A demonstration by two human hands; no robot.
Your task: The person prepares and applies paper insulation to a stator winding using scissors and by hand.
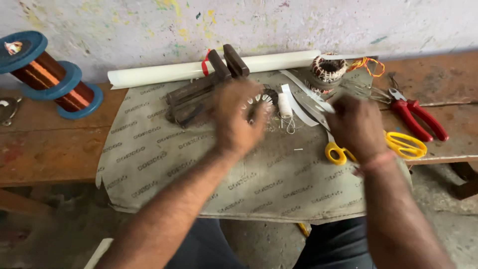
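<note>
While the left hand (238, 121) curls over the slotted stator core (261, 102) near the back edge of the printed cloth (149, 159), its grip is blurred and I cannot tell how tightly it holds. The right hand (356, 127) is closed over the yellow-handled scissors (398, 144), pinching white insulation strips (298, 99). Moving fast, the blades could nick fingers or topple the thread spool (284, 105).
</note>
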